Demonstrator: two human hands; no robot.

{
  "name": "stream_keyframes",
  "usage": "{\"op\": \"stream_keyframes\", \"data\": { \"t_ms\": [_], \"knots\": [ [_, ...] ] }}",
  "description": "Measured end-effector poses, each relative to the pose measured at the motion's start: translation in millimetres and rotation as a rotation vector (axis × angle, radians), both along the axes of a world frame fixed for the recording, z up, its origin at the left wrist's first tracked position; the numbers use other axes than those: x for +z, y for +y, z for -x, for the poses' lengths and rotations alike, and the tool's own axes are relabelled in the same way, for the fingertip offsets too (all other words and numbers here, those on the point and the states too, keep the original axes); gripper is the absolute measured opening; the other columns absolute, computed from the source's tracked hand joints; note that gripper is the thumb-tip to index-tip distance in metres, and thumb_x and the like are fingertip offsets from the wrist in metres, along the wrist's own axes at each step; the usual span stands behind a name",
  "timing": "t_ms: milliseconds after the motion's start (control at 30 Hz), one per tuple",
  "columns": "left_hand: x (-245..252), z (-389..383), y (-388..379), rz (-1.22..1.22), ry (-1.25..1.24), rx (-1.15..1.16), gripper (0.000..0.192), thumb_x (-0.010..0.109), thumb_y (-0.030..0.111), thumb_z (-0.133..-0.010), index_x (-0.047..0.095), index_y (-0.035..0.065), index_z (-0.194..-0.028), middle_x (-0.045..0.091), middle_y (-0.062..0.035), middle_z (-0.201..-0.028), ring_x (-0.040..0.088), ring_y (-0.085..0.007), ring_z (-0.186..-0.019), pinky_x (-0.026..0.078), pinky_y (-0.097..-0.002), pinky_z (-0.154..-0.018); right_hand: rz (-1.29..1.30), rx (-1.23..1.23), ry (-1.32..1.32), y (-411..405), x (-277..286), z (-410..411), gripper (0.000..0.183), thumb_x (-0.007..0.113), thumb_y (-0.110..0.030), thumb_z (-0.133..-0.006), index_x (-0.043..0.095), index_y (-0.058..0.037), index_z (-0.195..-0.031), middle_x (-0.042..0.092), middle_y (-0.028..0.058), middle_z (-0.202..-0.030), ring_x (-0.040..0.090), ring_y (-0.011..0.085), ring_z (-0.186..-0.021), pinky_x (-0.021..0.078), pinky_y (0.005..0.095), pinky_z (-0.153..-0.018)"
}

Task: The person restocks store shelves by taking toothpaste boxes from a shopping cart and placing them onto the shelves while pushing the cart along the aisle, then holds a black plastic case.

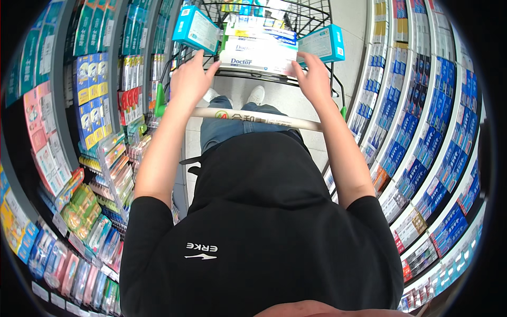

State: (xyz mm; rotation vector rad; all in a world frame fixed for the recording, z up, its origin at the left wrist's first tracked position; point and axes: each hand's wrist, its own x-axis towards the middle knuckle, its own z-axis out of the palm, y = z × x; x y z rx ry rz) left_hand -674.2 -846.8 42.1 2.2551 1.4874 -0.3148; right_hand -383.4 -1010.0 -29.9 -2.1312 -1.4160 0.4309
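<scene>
A black wire shopping cart (313,15) stands before me, with a pale push bar (257,118) across my waist. White boxes (257,59) are piled in its near end. My left hand (192,77) is at the pile's left end, fingers spread, beside a teal box (197,29) that leans outward at the cart's left rim. At the pile's right end is my right hand (313,75), its fingers apart near the white box's corner and a second teal box (323,43). Whether the fingertips touch the boxes is hard to tell.
Shelves of packed toothbrushes (75,273) and boxed goods (93,99) rise close on the left. On the right, curved-looking shelves (429,156) hold rows of blue and white boxes. Pale floor tiles (348,23) show beside the cart, and my shoes are under it.
</scene>
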Motion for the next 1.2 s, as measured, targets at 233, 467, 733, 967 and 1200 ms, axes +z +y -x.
{"op": "stream_keyframes", "data": {
  "t_ms": [233,467,733,967,1200],
  "knots": [
    [-14.4,75.3,-78.4,-0.411,-0.203,-0.047,0.038,0.065,0.041,-0.104,0.074,0.0059,-0.114,0.073,-0.0162,-0.112,0.067,-0.0344,-0.113,0.051,-0.0515,-0.096,-0.133,0.231,0.044,-55.1,42.8,37.6,0.015,0.075,-0.016,-0.100,0.072,-0.0031,-0.094,0.068,0.0146,-0.090,0.066,0.0361,-0.090,0.0514,0.0470,-0.083],
    [-14.2,85.8,-101.4,-0.440,-0.262,-0.124,0.041,0.063,0.042,-0.105,0.072,0.0138,-0.076,0.069,-0.0057,-0.080,0.065,-0.0290,-0.089,0.046,-0.0448,-0.085,0.153,0.269,0.030,-70.1,62.4,79.6,0.034,0.065,-0.026,-0.107,0.061,-0.0020,-0.083,0.064,0.0194,-0.082,0.063,0.0417,-0.078,0.0477,0.0528,-0.070],
    [4.6,132.2,-118.0,-0.286,-0.570,-0.123,0.031,0.073,0.036,-0.100,0.073,0.0078,-0.112,0.072,-0.0127,-0.115,0.065,-0.0352,-0.121,0.047,-0.0484,-0.109,0.208,0.194,-0.102,-88.9,63.1,113.3,0.037,0.062,-0.031,-0.107,0.063,-0.0043,-0.081,0.067,0.0165,-0.076,0.067,0.0405,-0.075,0.0497,0.0551,-0.070],
    [156.1,254.5,-4.6,-1.143,-0.324,-0.046,0.034,0.080,0.019,-0.089,0.070,0.0057,-0.119,0.072,-0.0138,-0.118,0.067,-0.0370,-0.113,0.052,-0.0499,-0.098,0.148,0.171,-0.173,-117.7,50.0,135.5,0.035,0.063,-0.031,-0.105,0.065,-0.0056,-0.082,0.068,0.0162,-0.077,0.068,0.0398,-0.076,0.0509,0.0542,-0.069],
    [248.1,328.4,87.5,-1.206,0.155,0.319,0.053,0.065,0.049,-0.103,0.069,0.0027,-0.129,0.070,-0.0150,-0.136,0.061,-0.0366,-0.131,0.047,-0.0506,-0.110,0.121,0.133,-0.128,-137.1,57.2,163.5,0.030,0.066,-0.030,-0.103,0.068,-0.0065,-0.085,0.069,0.0147,-0.076,0.069,0.0390,-0.073,0.0525,0.0526,-0.068]
  ]
}}
